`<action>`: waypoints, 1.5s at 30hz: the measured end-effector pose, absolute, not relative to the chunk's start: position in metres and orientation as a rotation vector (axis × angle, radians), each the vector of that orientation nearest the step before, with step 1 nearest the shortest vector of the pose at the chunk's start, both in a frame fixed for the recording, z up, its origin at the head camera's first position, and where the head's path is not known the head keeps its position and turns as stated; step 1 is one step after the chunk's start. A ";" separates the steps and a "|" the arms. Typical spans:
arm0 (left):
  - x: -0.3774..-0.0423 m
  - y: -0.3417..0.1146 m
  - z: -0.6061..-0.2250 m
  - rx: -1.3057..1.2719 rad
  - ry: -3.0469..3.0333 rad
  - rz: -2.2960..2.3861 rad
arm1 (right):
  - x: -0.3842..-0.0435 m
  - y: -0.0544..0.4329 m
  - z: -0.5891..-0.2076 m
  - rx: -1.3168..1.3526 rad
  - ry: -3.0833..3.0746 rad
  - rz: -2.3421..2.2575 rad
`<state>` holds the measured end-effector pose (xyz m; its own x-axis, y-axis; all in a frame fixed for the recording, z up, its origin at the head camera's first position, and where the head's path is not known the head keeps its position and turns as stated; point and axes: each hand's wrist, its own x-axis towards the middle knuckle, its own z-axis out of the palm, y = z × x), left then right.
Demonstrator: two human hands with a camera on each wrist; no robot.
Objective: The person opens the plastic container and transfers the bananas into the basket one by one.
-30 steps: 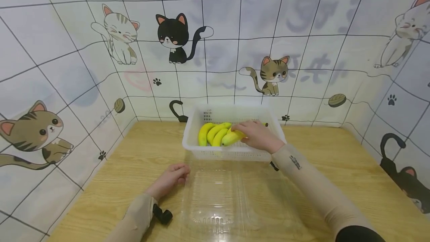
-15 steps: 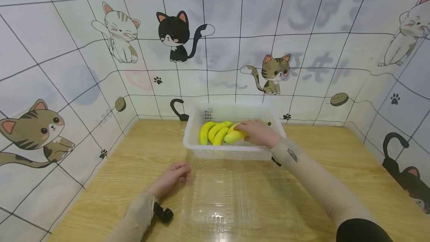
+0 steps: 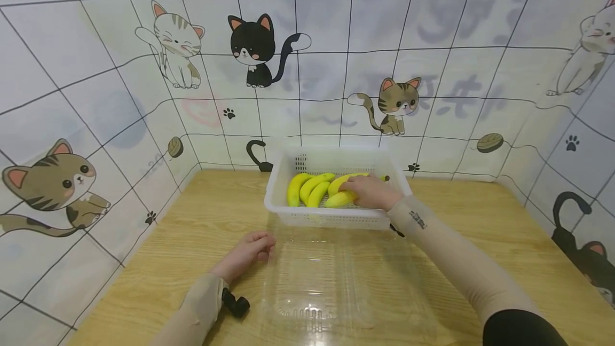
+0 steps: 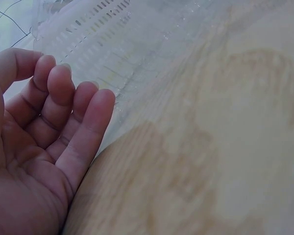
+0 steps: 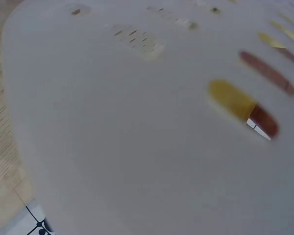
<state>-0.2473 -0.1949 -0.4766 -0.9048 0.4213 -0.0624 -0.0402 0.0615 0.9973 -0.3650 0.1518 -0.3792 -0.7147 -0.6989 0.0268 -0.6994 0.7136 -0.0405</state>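
Note:
Several yellow bananas lie side by side in a white slotted plastic basket. My right hand reaches over the basket's right side, its fingers curled over the front banana; the palm hides that banana's right end. In the right wrist view the basket wall blocks the hand; only yellow and skin-toned patches show through its slots. My left hand rests on the table with loosely curled fingers, beside the left edge of a clear plastic container. Nothing is held in it in the left wrist view.
The clear container lies in front of the basket on the wood-grain table. A cat-print tiled wall covering rises behind and on both sides. A black camera mount sits on my left wrist.
My right hand's banana has come down towards the basket's front side, and another banana now shows behind it. The left hand stays in place. The whole view has shifted slightly.

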 end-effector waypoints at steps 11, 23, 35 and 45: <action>-0.247 -0.195 -0.473 0.379 1.998 1.904 | -0.364 0.152 -0.383 1.218 -3.002 0.109; -0.246 -0.194 -0.474 0.375 2.007 1.909 | -0.365 0.153 -0.387 1.263 -2.995 0.046; -0.248 -0.193 -0.480 0.371 1.992 1.924 | -0.367 0.158 -0.392 1.350 -2.983 0.022; -0.247 -0.194 -0.475 0.402 1.991 1.913 | -0.367 0.153 -0.388 1.364 -2.940 0.026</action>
<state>-0.2474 -0.1945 -0.4752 -0.8987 0.4352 -0.0539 -0.0364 0.0485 0.9982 -0.3669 0.1534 -0.3883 -0.6416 -0.7625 -0.0832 -0.7609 0.6464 -0.0564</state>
